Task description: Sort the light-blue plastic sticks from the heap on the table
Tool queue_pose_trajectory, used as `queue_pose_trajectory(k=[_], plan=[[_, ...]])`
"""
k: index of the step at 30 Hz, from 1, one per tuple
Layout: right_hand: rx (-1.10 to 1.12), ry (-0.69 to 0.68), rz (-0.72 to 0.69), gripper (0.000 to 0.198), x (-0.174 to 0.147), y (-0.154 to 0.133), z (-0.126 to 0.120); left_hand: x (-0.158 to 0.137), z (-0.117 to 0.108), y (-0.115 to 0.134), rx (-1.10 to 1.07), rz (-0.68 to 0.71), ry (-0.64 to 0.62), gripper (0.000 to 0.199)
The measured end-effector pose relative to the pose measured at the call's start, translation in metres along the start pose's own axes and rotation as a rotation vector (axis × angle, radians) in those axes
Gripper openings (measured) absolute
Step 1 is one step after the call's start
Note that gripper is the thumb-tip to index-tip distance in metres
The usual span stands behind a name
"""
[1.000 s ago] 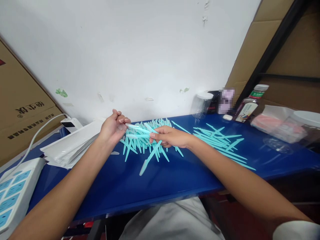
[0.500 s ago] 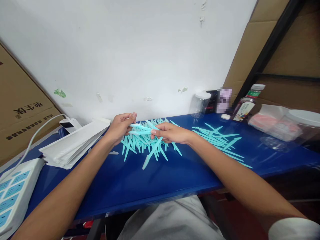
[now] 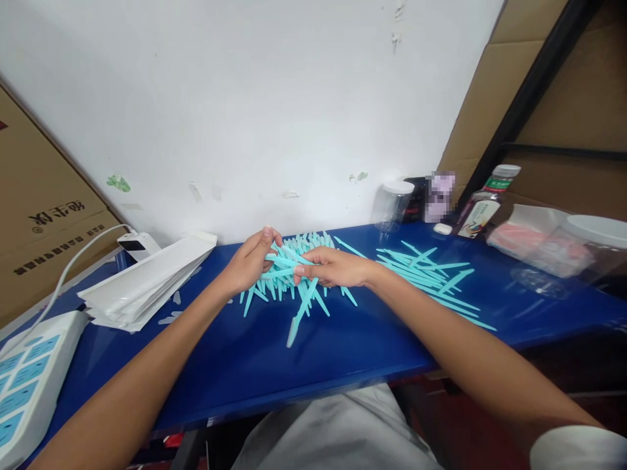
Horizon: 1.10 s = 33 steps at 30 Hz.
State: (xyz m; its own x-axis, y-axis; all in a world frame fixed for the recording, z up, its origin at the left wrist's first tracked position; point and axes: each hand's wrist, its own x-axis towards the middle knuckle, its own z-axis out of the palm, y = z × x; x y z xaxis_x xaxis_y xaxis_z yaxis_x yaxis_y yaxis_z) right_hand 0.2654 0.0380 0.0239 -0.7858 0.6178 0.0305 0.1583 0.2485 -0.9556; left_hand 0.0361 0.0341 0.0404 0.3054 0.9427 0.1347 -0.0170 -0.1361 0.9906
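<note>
Several turquoise eyebrow razors [image 3: 280, 273] are in my right hand [image 3: 337, 266], its thumb and fingers pinched on them. One razor [image 3: 300, 316] sticks out below that hand, its pale blade end pointing down toward me. My left hand [image 3: 251, 260] is closed at the left ends of the held razors, thumb uppermost; its fingertips are partly hidden. Behind and under both hands lies a heap of the same razors [image 3: 313, 240] on the blue table [image 3: 235, 378]. To the right is a second, looser group of razors [image 3: 416, 271].
Small clear plastic pieces [image 3: 170, 318] lie left of my left forearm, near a stack of white sleeves [image 3: 142, 287]. A power strip [image 3: 34, 378] is at far left. A clear jar [image 3: 392, 205], a bottle [image 3: 484, 202] and a plastic bag [image 3: 539, 238] stand at right.
Both hands have come slightly lower, and my left hand has shifted a little right, closer to my right hand. The protruding razor has swung lower. More clear pieces show beside my left forearm.
</note>
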Motion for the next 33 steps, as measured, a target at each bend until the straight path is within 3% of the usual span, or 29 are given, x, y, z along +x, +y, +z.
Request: queue_pose_trajectory(k=[3,8,14,17,21,28,33], plan=[[-0.014,-0.011,-0.005,0.052,0.001,0.002,-0.001,0.001,0.001,-0.002,0.025,0.022,-0.006,0.048],[-0.020,0.049,0.025,0.053,0.002,0.003,-0.005,0.011,-0.011,0.004,-0.055,-0.001,0.177,0.050],[-0.244,0.378,0.011,0.048,0.010,0.018,-0.017,0.022,-0.037,0.003,-0.195,0.047,0.447,0.053],[-0.553,0.480,0.029,0.044,0.014,0.029,-0.020,0.024,-0.039,-0.002,-0.242,-0.020,0.429,0.056],[-0.848,0.477,0.081,0.038,0.013,0.035,-0.019,0.024,-0.038,-0.006,-0.251,-0.040,0.382,0.057],[-0.925,0.488,0.071,0.028,0.009,0.032,-0.023,0.023,-0.037,-0.004,-0.305,-0.065,0.355,0.058],[-0.916,0.616,-0.013,0.027,0.016,0.033,-0.020,0.023,-0.037,-0.003,-0.341,-0.091,0.333,0.055]])
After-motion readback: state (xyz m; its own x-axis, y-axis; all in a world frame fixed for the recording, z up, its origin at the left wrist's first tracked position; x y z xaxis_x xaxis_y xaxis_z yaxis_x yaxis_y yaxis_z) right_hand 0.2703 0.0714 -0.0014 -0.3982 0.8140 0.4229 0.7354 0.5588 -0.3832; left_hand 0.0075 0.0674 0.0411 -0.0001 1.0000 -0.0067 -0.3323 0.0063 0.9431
